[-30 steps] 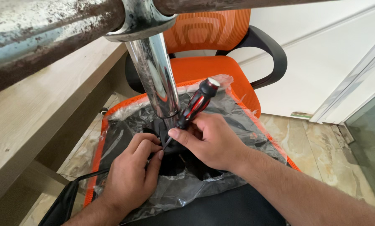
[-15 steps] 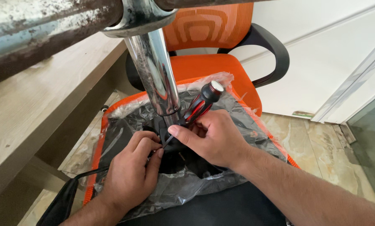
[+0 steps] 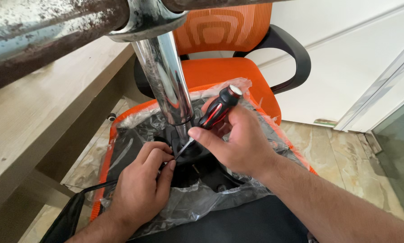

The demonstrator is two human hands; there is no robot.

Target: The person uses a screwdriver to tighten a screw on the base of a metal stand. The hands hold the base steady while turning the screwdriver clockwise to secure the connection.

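My right hand grips a red-and-black screwdriver, its shaft angled down and left toward the black plate under an upturned orange chair seat. My left hand rests on that black mechanism, fingertips pinched around the screwdriver tip. A shiny chrome column rises from the mechanism between my hands toward a rusty chair base. Clear plastic wrap covers the seat's underside.
A second orange mesh chair with black armrests stands upright behind. A wooden desk runs along the left. White wall panels and a glass door frame are at right, above a marbled tile floor.
My right hand has tilted the screwdriver handle slightly; my left fingers have shifted a little at its tip. The view has barely moved.
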